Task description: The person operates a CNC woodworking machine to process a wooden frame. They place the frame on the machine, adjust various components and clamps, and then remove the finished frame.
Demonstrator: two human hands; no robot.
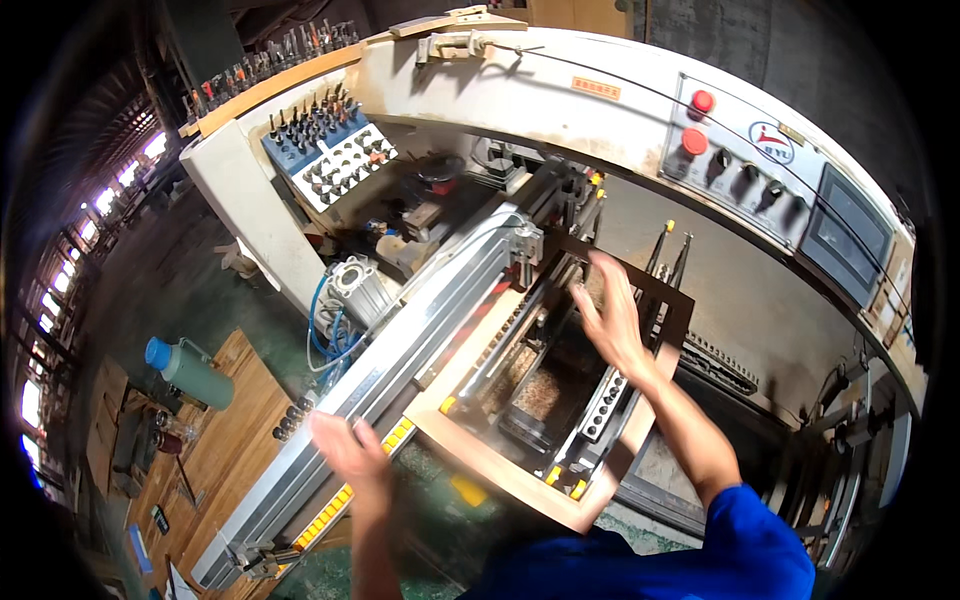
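A rectangular wooden frame [482, 452] lies across the bed of a large white machine, its near sides pale and its far corner in dark shade. Over the frame's far right part is my right hand [612, 318], fingers stretched out and thumb apart, holding nothing. Whether it touches the wood I cannot tell. My left hand [352, 455], slightly blurred, is at the long aluminium rail [375, 385] left of the frame. Its fingers look extended and its thumb stands away from them; nothing shows in it. Within the frame's opening are black machine bars and a sawdust-covered plate [540, 390].
A control panel [745, 165] with red buttons, knobs and a screen [847, 235] is on the machine's right. Drill bits fill a blue-and-white holder [335, 160]. At left, a green bottle [195, 372] stands on a wooden table [225, 450]. A motor [358, 290] with blue hoses adjoins the rail.
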